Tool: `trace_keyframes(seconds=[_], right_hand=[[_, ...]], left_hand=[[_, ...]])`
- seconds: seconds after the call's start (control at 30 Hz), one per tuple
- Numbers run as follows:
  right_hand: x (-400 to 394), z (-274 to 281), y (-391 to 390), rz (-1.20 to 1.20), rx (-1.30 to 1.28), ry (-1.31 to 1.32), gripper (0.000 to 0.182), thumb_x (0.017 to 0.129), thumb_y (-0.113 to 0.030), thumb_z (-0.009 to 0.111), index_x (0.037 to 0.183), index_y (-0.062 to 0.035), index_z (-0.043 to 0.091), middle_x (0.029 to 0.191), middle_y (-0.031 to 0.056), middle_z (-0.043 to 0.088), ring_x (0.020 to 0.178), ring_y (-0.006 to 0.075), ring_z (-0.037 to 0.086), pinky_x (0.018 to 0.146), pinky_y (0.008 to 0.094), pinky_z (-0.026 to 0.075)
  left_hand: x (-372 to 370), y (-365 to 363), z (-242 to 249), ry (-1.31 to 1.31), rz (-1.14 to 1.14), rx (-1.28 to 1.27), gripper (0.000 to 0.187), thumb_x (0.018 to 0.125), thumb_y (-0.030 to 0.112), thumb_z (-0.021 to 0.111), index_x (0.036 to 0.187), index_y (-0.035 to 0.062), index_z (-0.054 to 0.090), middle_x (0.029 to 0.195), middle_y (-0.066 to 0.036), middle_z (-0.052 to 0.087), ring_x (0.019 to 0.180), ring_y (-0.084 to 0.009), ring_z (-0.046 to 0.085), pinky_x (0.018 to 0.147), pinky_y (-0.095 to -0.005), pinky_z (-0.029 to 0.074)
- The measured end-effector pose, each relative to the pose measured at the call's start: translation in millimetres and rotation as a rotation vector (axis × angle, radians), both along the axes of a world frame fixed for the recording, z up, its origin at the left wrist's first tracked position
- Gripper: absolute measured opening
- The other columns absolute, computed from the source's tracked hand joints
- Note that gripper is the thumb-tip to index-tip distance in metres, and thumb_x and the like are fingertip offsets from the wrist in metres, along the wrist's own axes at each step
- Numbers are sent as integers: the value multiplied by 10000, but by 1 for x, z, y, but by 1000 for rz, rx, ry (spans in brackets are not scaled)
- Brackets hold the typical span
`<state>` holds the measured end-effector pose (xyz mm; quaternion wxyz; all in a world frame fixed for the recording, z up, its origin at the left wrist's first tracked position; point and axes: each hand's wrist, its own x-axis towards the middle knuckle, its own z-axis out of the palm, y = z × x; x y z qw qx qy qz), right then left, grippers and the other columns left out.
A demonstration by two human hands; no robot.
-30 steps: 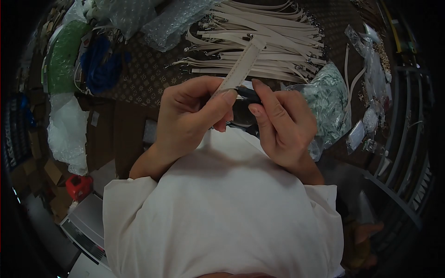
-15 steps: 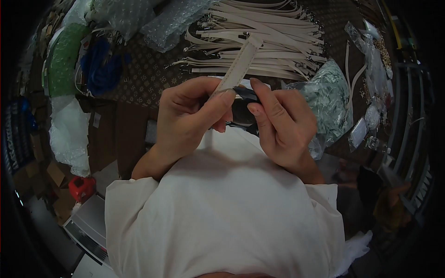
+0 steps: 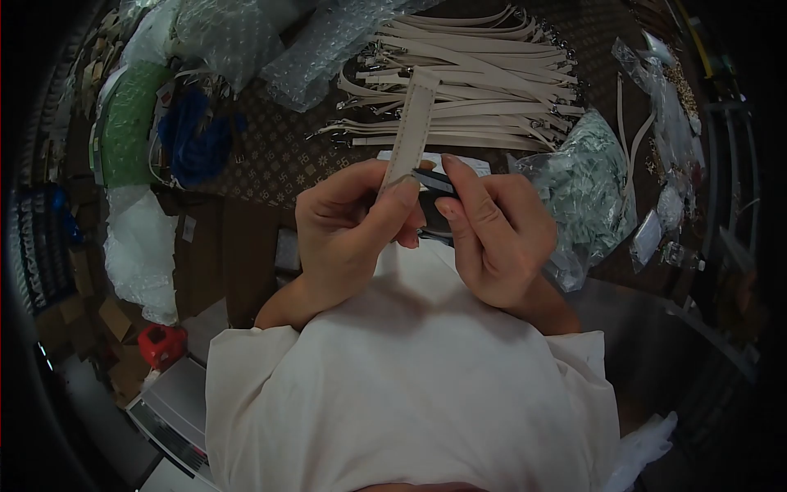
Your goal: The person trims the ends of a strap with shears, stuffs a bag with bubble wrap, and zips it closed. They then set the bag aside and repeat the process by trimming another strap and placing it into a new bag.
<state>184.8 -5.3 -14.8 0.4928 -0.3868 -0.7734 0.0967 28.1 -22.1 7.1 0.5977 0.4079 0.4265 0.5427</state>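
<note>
A stitched cream strap (image 3: 415, 119) rises from between the thumb and fingers of my left hand (image 3: 348, 221), its free end pointing away from me. My right hand (image 3: 504, 238) pinches a small dark tool with a tapered tip (image 3: 437, 182); its exact kind is not clear. That tip meets the strap's right edge, close beside my left thumb. Both hands are closed and held up in front of my chest. Behind them, many similar cream straps with metal clasps (image 3: 484, 82) lie in a layered pile on the brown patterned table (image 3: 270, 156).
Right of the pile sits a clear bag of pale green packets (image 3: 590, 180), with more plastic bags (image 3: 664, 123) beyond. To the left lie bubble wrap (image 3: 139, 246), a green wrapped roll (image 3: 131, 123) and a blue bundle (image 3: 195, 139). A red object (image 3: 161, 344) stands lower left.
The strap has swung to a more upright angle, its far end moving left. Both hands keep their grip, and the tool tip stays by the strap. The whole view has shifted slightly.
</note>
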Motion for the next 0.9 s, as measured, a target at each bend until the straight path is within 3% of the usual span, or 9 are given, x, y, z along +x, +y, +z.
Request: trace_keyframes(seconds=[0.33,0.4,0.53,0.6,0.83,0.9], right_hand=[[-5,1,-4,-22,-32,63,376,696,-90,690,1059,-30,614,653,28,479,532,155,466,434,259,376],[-4,4,-5,29,-67,42,315,747,-3,627,1059,34,600,682,74,519,550,153,478,449,256,386],[-7,1,-4,20,-53,67,303,751,-7,625,1050,35,601,686,75,521,551,157,484,453,258,393],[-10,-3,-3,-3,-49,122,368,705,-82,678,1061,-19,608,652,36,481,524,161,474,435,267,386],[-12,-2,-2,-6,-61,136,357,710,-81,671,1055,-16,605,653,36,480,529,163,479,436,271,387],[-11,1,-2,6,-73,94,315,745,-13,634,1058,15,603,685,67,510,555,161,485,456,262,396]], left_hand=[[4,-2,-1,-28,55,29,162,853,50,554,974,-49,595,673,-65,604,551,-78,555,494,-198,470],[5,-3,-3,-13,71,48,164,855,49,551,977,-52,593,675,-67,604,552,-84,557,496,-202,472],[6,-3,-4,-8,85,76,166,859,38,538,983,-60,589,685,-76,606,554,-100,559,502,-212,474],[6,-2,-4,-9,87,80,168,860,37,534,985,-62,588,688,-79,606,555,-105,559,504,-216,474],[5,1,-3,-69,86,45,182,870,51,512,990,-62,590,682,-80,603,550,-111,554,502,-219,462],[6,2,-4,-68,87,40,183,871,49,508,991,-63,589,679,-78,601,548,-110,553,502,-216,459]])
